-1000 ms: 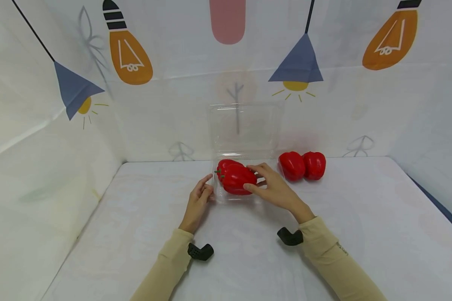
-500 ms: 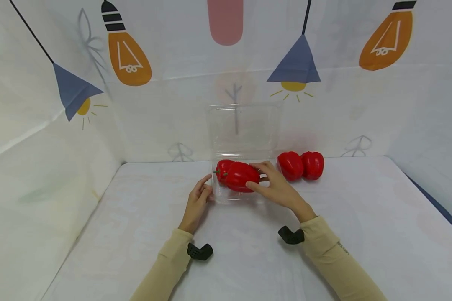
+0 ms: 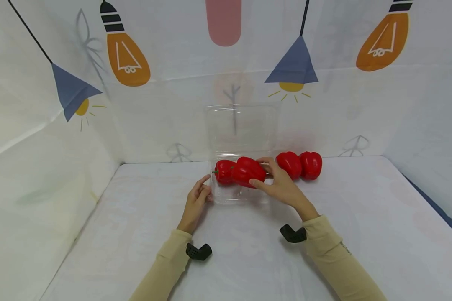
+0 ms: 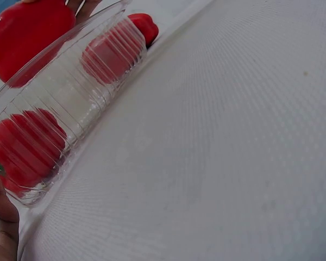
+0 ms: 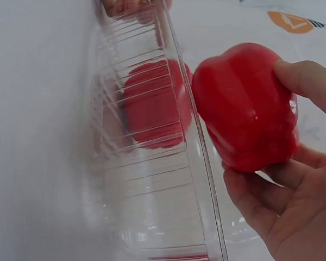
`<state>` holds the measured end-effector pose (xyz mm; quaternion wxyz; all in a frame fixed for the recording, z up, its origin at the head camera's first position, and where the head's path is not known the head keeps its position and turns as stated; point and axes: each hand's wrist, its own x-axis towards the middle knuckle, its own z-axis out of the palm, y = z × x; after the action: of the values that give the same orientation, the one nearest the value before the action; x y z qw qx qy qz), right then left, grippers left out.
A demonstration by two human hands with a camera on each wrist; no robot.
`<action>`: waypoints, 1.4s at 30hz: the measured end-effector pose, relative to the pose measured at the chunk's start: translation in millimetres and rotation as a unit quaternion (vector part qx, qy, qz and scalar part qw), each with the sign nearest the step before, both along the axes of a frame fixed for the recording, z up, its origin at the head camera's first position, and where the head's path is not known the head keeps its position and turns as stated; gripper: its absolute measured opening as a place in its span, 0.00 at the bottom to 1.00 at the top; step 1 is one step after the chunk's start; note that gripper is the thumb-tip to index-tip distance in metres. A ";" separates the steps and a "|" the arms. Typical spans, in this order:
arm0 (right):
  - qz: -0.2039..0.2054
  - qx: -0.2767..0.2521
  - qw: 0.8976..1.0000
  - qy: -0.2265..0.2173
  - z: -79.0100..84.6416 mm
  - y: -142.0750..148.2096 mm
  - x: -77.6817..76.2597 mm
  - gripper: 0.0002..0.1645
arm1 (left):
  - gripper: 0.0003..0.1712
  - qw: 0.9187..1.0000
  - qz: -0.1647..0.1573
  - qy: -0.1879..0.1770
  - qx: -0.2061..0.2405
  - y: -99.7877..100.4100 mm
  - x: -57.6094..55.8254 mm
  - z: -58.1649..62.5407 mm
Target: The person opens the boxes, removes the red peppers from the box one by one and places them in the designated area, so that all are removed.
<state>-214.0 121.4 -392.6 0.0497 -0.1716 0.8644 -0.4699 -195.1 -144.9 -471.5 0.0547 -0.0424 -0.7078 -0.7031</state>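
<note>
My right hand [image 3: 280, 186] grips a red bell pepper [image 3: 246, 172] by its blunt end, thumb on the near side and fingers behind. In the right wrist view the held pepper [image 5: 247, 106] is above the rim of a clear plastic clamshell container [image 5: 198, 136]. A second red bell pepper [image 3: 223, 172] lies in the container's left part, green stem to the left; its ribbed wall shows the pepper [image 4: 27, 152] in the left wrist view. My left hand [image 3: 196, 205] holds the container's left side, index finger and thumb at its edge.
The clear lid [image 3: 242, 129] stands raised against the patterned backdrop. Two more red bell peppers, one nearer [image 3: 289, 165] and one beyond it [image 3: 311, 165], lie right of the container on the white tabletop [image 3: 245, 255].
The right hand has moved the gripped pepper rightward and slightly back, away from the one in the container, and tilted it. The left hand keeps its place at the container.
</note>
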 end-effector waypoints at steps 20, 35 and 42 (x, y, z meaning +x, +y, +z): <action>0.020 -0.025 0.999 0.035 10.2 15.8 -2.2 0.48 | 0.23 1.000 0.001 -0.002 0.002 -2.4 0.9 0.5; -0.006 -0.019 1.000 0.016 16.8 32.7 -0.5 0.50 | 0.23 1.000 -0.007 -0.001 -0.003 1.7 -3.3 3.5; 0.005 -0.008 1.000 0.019 22.1 36.5 -1.3 0.51 | 0.23 1.000 0.004 -0.003 -0.006 0.3 -1.1 2.1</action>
<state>-215.4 157.8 -370.5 0.0339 -0.1852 0.8604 -0.4735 -196.1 -144.6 -469.4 0.0555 -0.0378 -0.7124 -0.6985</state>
